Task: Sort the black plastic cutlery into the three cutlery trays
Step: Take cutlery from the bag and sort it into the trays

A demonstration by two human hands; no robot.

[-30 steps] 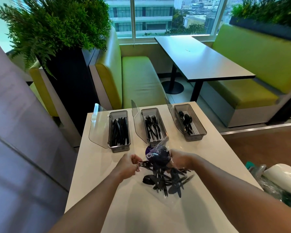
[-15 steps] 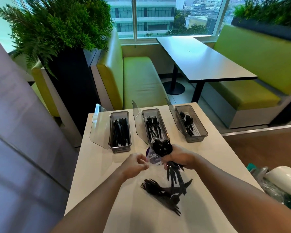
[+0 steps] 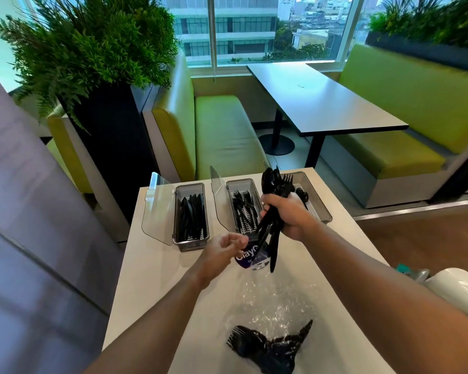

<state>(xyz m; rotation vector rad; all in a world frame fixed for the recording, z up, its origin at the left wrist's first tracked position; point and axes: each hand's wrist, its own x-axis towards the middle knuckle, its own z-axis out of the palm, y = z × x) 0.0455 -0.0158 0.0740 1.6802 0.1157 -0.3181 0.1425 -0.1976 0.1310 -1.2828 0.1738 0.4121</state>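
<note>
white table point(image 3: 157, 265) beside green booth seats point(image 3: 222, 130). right hand point(image 3: 288, 215) fisted round a cutlery bundle point(image 3: 274, 201), at 12 o'clock over the trays point(image 3: 191, 240). left hand point(image 3: 222, 251) pinches the clear bag point(image 3: 270, 300); leftover cutlery point(image 3: 268, 349) inside at 6.

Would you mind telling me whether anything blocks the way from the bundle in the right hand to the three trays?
Nothing visible does. The right hand holds the cutlery bundle just above the trays, whose clear lids stand open.

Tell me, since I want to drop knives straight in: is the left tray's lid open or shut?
Open. The left tray's clear lid is swung out to its left side, and the black knives inside lie uncovered.
</note>
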